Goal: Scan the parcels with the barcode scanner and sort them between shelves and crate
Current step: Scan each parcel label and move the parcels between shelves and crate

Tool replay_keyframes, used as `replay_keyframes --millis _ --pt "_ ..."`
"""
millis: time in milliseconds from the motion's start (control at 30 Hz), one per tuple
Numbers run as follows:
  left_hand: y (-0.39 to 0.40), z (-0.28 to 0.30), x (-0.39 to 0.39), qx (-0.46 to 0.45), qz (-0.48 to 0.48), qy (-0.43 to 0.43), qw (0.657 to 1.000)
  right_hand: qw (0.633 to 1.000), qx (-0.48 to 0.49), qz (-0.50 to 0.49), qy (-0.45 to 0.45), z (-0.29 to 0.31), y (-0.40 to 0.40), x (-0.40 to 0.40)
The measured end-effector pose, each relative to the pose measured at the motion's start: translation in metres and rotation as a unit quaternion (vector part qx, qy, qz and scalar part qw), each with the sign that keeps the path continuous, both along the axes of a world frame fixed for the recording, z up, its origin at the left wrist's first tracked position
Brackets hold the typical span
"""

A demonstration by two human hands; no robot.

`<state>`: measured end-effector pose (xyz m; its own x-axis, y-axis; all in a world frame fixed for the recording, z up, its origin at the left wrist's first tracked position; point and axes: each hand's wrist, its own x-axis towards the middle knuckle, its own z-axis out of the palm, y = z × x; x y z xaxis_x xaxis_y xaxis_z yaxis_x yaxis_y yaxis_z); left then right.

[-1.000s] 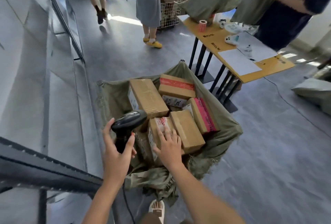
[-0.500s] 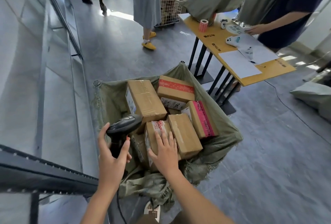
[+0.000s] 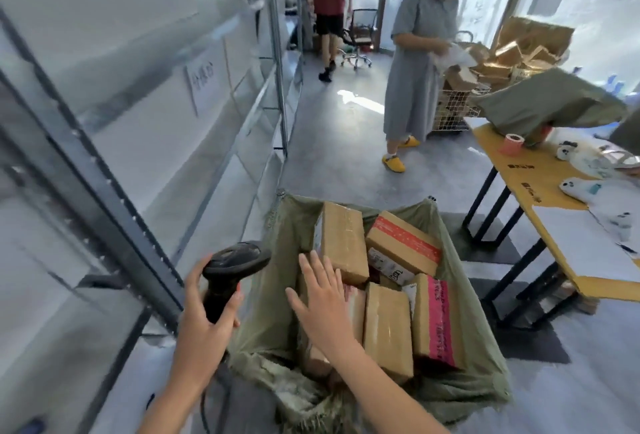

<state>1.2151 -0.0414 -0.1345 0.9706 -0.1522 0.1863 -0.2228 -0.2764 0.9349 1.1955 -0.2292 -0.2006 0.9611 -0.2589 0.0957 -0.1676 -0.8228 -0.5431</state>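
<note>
Head view, left to right. We note grey metal shelves (image 3: 145,94) along the left wall, a dark upright post leaning across the near corner. Our left hand (image 3: 204,326) grips the handle of the black barcode scanner (image 3: 232,267), fingers curled round it, head pointing right toward the crate. Just right of it, the crate (image 3: 287,225), lined with an olive sack, holds the parcels: a tall brown box (image 3: 343,243) at the back left, a box with red tape (image 3: 403,243) behind, a plain brown box (image 3: 388,326) in front, one with pink tape (image 3: 436,322) at the right. Our right hand (image 3: 325,305) lies flat, fingers straight and spread, on a parcel at the crate's near left, which it largely hides. Bare floor (image 3: 332,159) runs between shelves and crate toward two people farther off. At right, the yellow counter (image 3: 512,170) carries a pink tape roll (image 3: 513,143), papers and an olive sack (image 3: 550,104); its black legs stand near the crate's right edge.
</note>
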Motion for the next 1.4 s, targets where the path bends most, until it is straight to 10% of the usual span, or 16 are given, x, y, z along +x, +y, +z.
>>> replay_keyframes --millis 300,667,1400 --pt "0.106 0.022 -0.23 -0.042 0.343 -0.018 0.938 0.944 -0.046 0.32 -0.062 0.054 0.092 -0.095" --pt "0.186 0.089 -0.463 0.01 0.58 -0.099 0.808 0.79 0.031 0.607 -0.08 0.104 0.278 -0.265" --pt "0.342 0.099 -0.874 0.03 0.753 -0.138 0.643 0.656 0.012 0.746 -0.118 0.131 0.538 -0.649"
